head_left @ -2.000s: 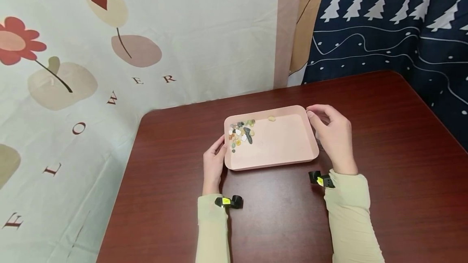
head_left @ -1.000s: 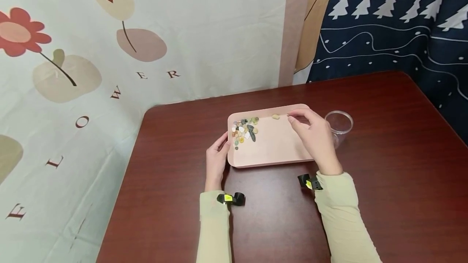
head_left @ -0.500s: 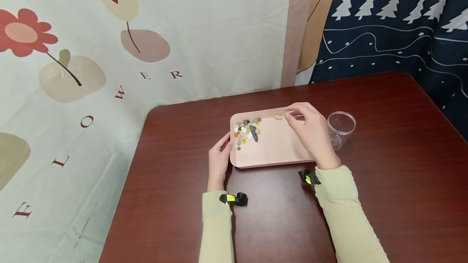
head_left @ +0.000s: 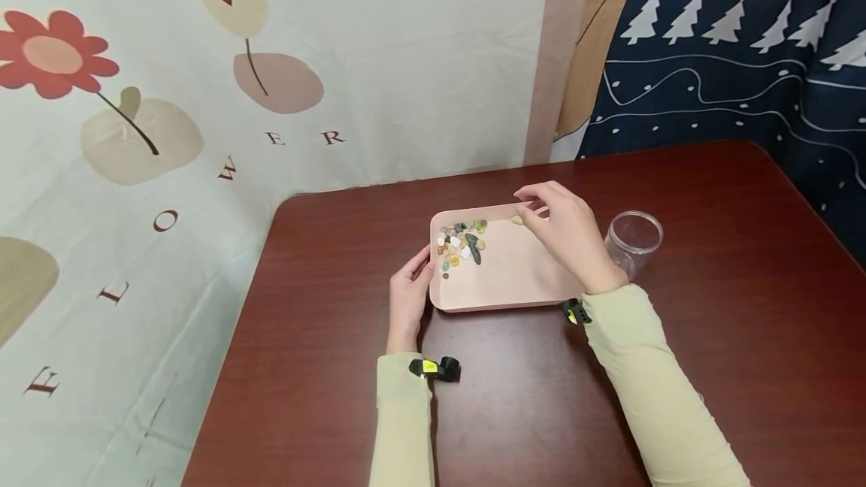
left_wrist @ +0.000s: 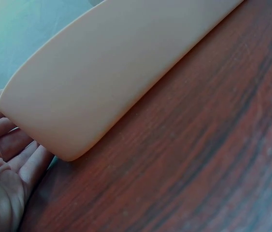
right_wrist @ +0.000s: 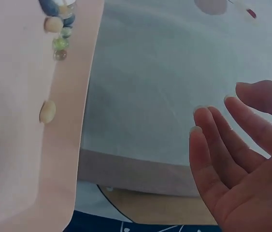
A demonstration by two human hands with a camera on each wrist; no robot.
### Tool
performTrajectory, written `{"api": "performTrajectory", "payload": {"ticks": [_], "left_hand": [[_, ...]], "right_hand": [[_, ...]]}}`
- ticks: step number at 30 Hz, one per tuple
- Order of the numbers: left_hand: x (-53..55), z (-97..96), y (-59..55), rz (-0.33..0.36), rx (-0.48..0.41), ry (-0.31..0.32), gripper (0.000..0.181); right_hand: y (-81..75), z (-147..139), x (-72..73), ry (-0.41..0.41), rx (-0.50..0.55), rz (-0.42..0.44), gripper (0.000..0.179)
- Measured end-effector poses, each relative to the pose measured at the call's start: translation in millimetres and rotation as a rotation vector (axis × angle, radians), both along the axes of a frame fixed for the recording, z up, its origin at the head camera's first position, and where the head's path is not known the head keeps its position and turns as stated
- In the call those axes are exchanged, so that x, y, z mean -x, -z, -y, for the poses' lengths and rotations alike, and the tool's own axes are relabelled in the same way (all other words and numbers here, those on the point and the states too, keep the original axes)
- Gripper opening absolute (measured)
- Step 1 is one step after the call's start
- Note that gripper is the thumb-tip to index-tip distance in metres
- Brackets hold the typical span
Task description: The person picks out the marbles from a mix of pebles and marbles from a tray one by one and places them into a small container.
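A shallow pink tray (head_left: 504, 276) lies on the table. Small polished pebbles (head_left: 455, 260) in green, white, orange and dark tones cluster at its left end. One pale yellow pebble (right_wrist: 48, 111) lies apart along the far wall. My left hand (head_left: 409, 303) rests at the tray's left side, its fingers (left_wrist: 17, 145) lying along the outer wall near a corner. Over the tray's far right part reaches my right hand (head_left: 561, 228), fingers loosely bent with a gap to the thumb and nothing between them. In the head view it partly hides the yellow pebble.
To the right of the tray stands a clear plastic cup (head_left: 634, 235). The dark red wooden table (head_left: 501, 397) meets a pale flower-print cloth (head_left: 406, 58) behind, and a navy tree-print cloth (head_left: 717, 81) hangs at the right.
My right hand has moved left from beside the tray's right end to over its far right part, bringing the cup into sight. My left hand stays at the tray's left side.
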State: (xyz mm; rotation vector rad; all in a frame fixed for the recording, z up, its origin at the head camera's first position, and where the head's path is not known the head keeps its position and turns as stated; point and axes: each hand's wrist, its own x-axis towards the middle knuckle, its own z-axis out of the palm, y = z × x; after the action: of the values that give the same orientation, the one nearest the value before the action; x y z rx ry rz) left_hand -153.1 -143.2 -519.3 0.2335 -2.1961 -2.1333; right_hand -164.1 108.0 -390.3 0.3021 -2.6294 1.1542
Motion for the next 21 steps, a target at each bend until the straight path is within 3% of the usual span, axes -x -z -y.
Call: {"api": "performTrajectory", "payload": {"ticks": [11,17,21], "left_hand": [[1.3,0.0,1.3,-0.017,-0.015,0.007,0.032],[1.6,-0.2,1.2,-0.019,-0.002,0.002,0.031],[1.1,1.9,0.9,-0.02,-0.012,0.002,0.032]], "right_hand": [[3.9,10,17.0,-0.063,-0.18,0.062,0.022],[11.7,13,29.7,-0.165,-0.119,0.107,0.025],[19.3,17,38.9,-0.183,-0.132,0.148,0.025]]}}
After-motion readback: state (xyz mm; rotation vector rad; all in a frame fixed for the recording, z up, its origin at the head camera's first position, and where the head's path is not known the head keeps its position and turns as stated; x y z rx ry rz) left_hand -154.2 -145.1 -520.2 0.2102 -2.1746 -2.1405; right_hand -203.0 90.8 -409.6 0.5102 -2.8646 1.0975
